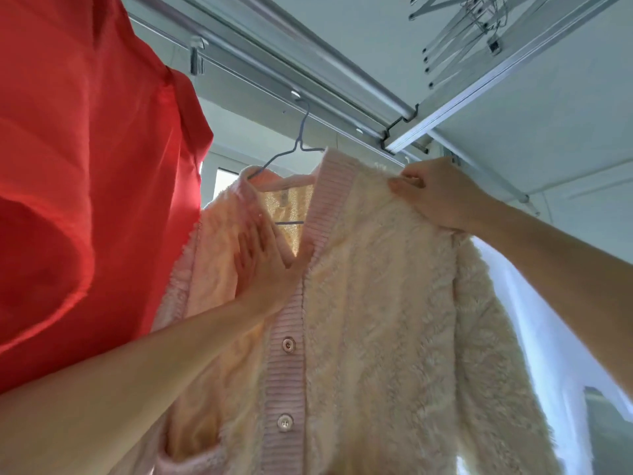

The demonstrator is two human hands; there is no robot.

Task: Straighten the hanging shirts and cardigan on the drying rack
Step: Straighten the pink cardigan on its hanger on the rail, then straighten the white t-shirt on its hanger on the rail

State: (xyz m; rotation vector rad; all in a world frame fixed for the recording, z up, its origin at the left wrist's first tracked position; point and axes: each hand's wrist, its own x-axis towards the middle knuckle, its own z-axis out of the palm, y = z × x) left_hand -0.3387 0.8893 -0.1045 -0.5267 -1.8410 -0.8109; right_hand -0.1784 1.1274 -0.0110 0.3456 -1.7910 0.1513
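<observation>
The left hand [263,265] lies open and flat on the fluffy cream cardigan with pink ribbed edge [376,303], by its neck. The right hand [435,193], at 2 o'clock, pinches the cardigan's shoulder. The cardigan hangs in the middle on a thin blue wire hanger [294,145] from the silver metal drying rack [342,63]. A red shirt [85,166] hangs at 9 o'clock.

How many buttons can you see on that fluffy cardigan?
2, both on the cardigan's ribbed front band: one button below the left hand, another lower down. More may sit below the frame.
</observation>
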